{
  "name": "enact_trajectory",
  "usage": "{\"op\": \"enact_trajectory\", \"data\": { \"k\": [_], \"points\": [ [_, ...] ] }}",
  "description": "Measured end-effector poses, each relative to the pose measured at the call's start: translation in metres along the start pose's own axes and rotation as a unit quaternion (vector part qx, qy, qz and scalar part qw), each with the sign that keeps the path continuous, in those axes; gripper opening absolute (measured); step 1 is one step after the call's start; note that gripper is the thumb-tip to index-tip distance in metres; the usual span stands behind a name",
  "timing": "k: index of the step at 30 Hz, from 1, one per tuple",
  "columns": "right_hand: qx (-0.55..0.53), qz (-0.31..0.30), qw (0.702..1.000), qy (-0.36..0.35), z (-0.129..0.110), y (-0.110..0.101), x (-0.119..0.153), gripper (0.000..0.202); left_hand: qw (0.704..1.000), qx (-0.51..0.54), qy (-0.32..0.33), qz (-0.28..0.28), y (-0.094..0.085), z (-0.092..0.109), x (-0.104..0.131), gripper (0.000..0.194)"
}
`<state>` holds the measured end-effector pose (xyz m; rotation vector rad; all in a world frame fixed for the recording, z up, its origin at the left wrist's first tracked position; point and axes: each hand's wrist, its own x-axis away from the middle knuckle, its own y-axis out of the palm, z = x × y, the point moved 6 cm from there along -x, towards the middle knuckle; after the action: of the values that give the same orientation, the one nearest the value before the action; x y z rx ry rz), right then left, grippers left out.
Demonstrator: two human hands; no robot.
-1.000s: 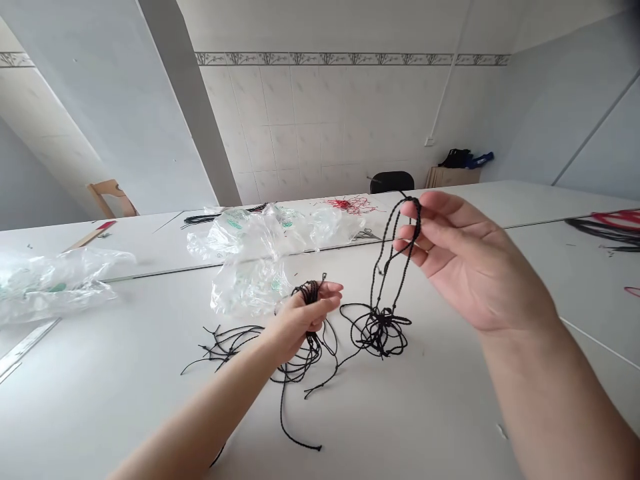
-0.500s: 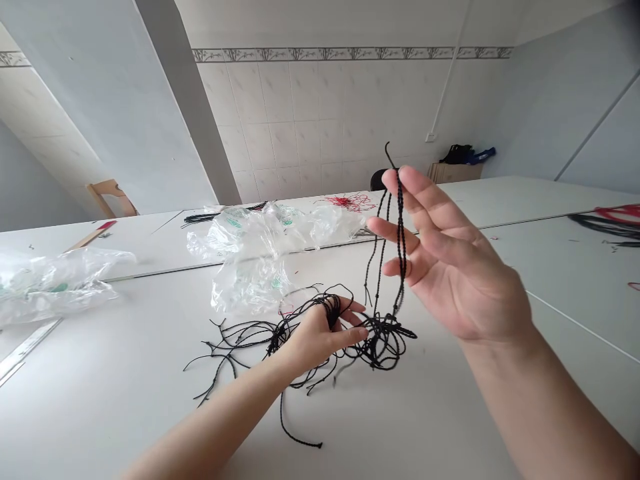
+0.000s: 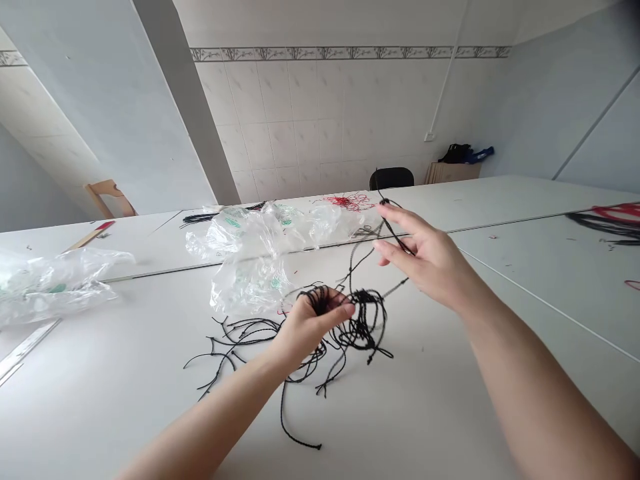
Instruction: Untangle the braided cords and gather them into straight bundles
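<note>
Black braided cords lie in a loose tangle on the white table, with knotted ends spreading to the left. Loops of cord wrap over the fingers of my left hand, whose thumb and fingers close on them at the middle of the tangle. Raised above and to the right, my right hand has a few black strands between its thumb and fingers. One knotted end sticks up past the fingertips, and other strands hang down towards the bundle.
Clear plastic bags lie beyond the cords, another at the left. Red threads are at the far edge, and red and black cords at the right. A black chair stands behind the table.
My right hand has turned, come down a little and closed more around the strands. My left hand has shifted slightly left, with its fingers curled closer to the thumb.
</note>
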<state>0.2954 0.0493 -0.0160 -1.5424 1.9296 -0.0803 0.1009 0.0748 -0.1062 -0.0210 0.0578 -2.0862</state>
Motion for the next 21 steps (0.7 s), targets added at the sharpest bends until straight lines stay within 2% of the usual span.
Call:
{"op": "enact_trajectory", "data": {
  "k": [1,3,5,7,10,13,15,17,21],
  "points": [
    [0.063,0.0,0.998,0.016,0.013,-0.004,-0.004,0.06,1.0,0.009,0.006,0.024,-0.007,0.004,0.0,0.035],
    [0.139,-0.064,0.985,0.084,0.043,-0.004,-0.008,0.062,0.998,0.018,0.013,0.063,-0.019,0.011,-0.001,0.035],
    [0.162,-0.144,0.965,0.147,0.068,0.0,-0.009,0.065,0.997,0.021,0.016,0.075,-0.027,0.015,-0.001,0.035],
    [0.152,-0.182,0.956,0.173,0.083,0.003,-0.011,0.066,0.997,0.03,0.01,0.067,-0.029,0.015,-0.003,0.035],
    [0.128,-0.156,0.963,0.178,0.091,-0.002,-0.016,0.064,0.997,0.06,-0.001,0.056,-0.03,0.01,-0.006,0.036],
    [0.139,-0.079,0.967,0.201,0.099,-0.022,-0.02,0.063,0.993,0.101,-0.011,0.062,-0.036,0.002,-0.012,0.039],
    [0.144,-0.048,0.963,0.221,0.106,-0.037,-0.02,0.063,0.989,0.127,-0.024,0.074,-0.043,-0.004,-0.016,0.041],
    [0.165,-0.051,0.954,0.244,0.115,-0.048,-0.019,0.062,0.984,0.146,-0.03,0.095,-0.051,-0.007,-0.018,0.04],
    [0.304,-0.066,0.913,0.266,0.135,-0.063,-0.017,0.054,0.975,0.163,-0.019,0.147,-0.067,-0.006,-0.02,0.034]
  ]
}}
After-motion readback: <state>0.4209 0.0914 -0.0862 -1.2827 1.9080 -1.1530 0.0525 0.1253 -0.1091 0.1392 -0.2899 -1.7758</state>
